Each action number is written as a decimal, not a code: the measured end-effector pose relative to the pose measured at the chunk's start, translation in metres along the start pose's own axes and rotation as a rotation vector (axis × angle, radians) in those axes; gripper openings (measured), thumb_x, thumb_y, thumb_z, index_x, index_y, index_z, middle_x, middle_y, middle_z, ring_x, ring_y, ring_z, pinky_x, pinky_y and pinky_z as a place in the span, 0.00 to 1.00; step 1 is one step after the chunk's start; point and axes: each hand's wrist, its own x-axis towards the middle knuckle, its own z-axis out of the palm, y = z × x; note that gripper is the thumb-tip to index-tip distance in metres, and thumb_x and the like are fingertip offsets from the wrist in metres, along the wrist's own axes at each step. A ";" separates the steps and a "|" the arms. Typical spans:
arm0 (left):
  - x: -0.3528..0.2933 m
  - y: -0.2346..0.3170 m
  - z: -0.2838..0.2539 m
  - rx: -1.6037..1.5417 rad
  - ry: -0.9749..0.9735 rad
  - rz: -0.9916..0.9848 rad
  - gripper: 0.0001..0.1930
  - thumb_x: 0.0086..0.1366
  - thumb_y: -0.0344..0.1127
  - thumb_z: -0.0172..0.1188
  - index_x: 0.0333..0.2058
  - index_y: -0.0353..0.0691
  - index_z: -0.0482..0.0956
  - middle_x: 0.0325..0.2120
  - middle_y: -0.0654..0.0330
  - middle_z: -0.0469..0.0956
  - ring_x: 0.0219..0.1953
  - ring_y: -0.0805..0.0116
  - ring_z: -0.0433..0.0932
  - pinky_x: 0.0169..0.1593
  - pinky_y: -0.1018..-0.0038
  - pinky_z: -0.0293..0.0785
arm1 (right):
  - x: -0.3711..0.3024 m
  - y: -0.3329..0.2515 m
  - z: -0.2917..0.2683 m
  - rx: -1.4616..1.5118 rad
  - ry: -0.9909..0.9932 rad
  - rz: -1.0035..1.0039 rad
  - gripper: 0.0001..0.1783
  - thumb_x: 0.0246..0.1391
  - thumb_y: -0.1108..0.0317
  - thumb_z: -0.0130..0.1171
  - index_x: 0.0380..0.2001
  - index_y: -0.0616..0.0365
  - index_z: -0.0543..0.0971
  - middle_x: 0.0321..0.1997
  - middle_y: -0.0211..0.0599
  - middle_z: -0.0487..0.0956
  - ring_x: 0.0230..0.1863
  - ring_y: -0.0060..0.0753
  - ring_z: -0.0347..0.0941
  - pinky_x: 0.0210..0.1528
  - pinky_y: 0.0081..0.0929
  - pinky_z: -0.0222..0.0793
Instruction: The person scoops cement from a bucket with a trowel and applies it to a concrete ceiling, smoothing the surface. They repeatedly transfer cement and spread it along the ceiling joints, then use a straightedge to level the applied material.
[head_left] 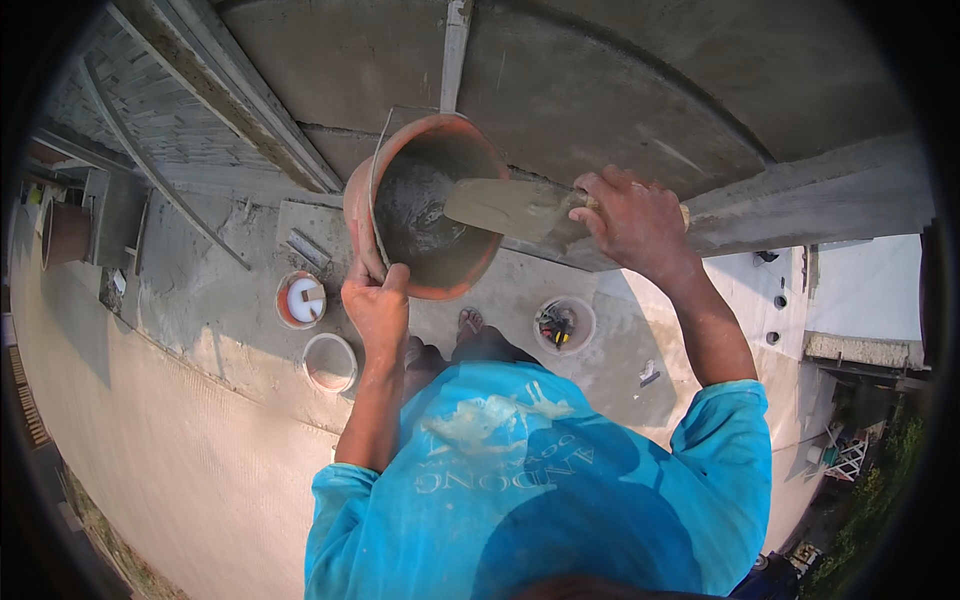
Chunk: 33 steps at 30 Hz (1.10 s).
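My left hand is closed on the near left rim of an orange-red bucket, holding it up and tilted. Wet grey mortar lies inside the bucket. A thin wire handle crosses the bucket's left side. In my right hand is a plastering trowel, gripped by its handle. The trowel's mortar-smeared blade points left, its tip over the bucket's mouth. Whether the tip touches the mortar I cannot tell.
A grey plastered wall stands just ahead. On the floor are a bucket of white liquid, a pale bucket and a tool bucket. A curved strip leans at the left. A reddish container stands farther left.
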 end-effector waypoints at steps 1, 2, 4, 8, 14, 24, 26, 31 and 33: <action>-0.003 -0.001 0.004 0.070 0.012 0.010 0.21 0.52 0.19 0.54 0.47 0.25 0.79 0.39 0.58 0.82 0.42 0.75 0.77 0.51 0.80 0.69 | 0.003 0.002 -0.001 -0.035 -0.018 -0.015 0.16 0.60 0.52 0.58 0.45 0.47 0.78 0.42 0.33 0.78 0.45 0.36 0.80 0.42 0.42 0.76; -0.005 -0.008 0.007 0.031 0.042 0.079 0.21 0.52 0.19 0.55 0.47 0.24 0.78 0.45 0.56 0.81 0.43 0.76 0.76 0.50 0.81 0.69 | 0.005 0.003 -0.003 -0.061 -0.050 -0.042 0.16 0.60 0.52 0.58 0.45 0.47 0.79 0.42 0.33 0.78 0.45 0.36 0.80 0.42 0.42 0.76; -0.016 -0.010 0.015 0.010 0.068 0.109 0.18 0.51 0.20 0.56 0.43 0.23 0.78 0.57 0.51 0.75 0.46 0.76 0.75 0.50 0.82 0.68 | 0.002 0.003 0.004 -0.101 -0.097 -0.103 0.15 0.59 0.53 0.58 0.45 0.47 0.79 0.43 0.34 0.78 0.45 0.36 0.80 0.42 0.42 0.76; -0.030 -0.002 0.030 0.000 0.108 0.181 0.07 0.50 0.20 0.58 0.31 0.25 0.76 0.67 0.44 0.62 0.53 0.75 0.73 0.51 0.81 0.68 | 0.005 -0.004 0.017 -0.137 -0.076 -0.179 0.15 0.58 0.56 0.59 0.46 0.47 0.79 0.43 0.35 0.78 0.44 0.36 0.80 0.41 0.42 0.76; -0.043 -0.009 0.030 0.030 0.125 0.316 0.04 0.50 0.19 0.59 0.24 0.28 0.72 0.68 0.43 0.62 0.56 0.76 0.71 0.51 0.80 0.69 | 0.016 -0.028 0.069 -0.128 -0.016 -0.226 0.17 0.56 0.57 0.61 0.47 0.47 0.79 0.44 0.34 0.78 0.46 0.37 0.79 0.40 0.44 0.74; -0.036 -0.040 -0.002 -0.031 0.154 -0.019 0.08 0.54 0.20 0.57 0.34 0.30 0.79 0.40 0.56 0.82 0.35 0.79 0.76 0.40 0.81 0.70 | -0.039 -0.026 0.124 0.323 0.185 -0.046 0.18 0.52 0.57 0.66 0.46 0.47 0.81 0.40 0.33 0.75 0.44 0.39 0.76 0.45 0.42 0.68; -0.033 -0.059 -0.002 -0.171 0.199 -0.082 0.12 0.55 0.20 0.57 0.40 0.30 0.80 0.32 0.62 0.80 0.34 0.78 0.76 0.39 0.81 0.70 | -0.045 -0.031 0.144 0.373 0.207 -0.066 0.17 0.50 0.61 0.69 0.43 0.51 0.81 0.38 0.34 0.75 0.39 0.39 0.76 0.41 0.39 0.70; -0.028 -0.167 -0.020 -0.349 0.246 -0.291 0.11 0.57 0.18 0.57 0.40 0.29 0.79 0.34 0.61 0.81 0.34 0.77 0.76 0.41 0.80 0.71 | -0.051 -0.048 0.228 0.488 0.214 -0.080 0.16 0.49 0.65 0.71 0.42 0.55 0.82 0.38 0.37 0.76 0.37 0.42 0.76 0.38 0.39 0.72; -0.026 -0.206 -0.022 -0.434 0.249 -0.370 0.12 0.58 0.18 0.56 0.42 0.29 0.79 0.35 0.61 0.81 0.34 0.77 0.77 0.41 0.80 0.72 | -0.043 -0.052 0.268 0.553 0.190 -0.080 0.16 0.48 0.67 0.72 0.41 0.55 0.81 0.38 0.38 0.76 0.37 0.44 0.76 0.38 0.39 0.72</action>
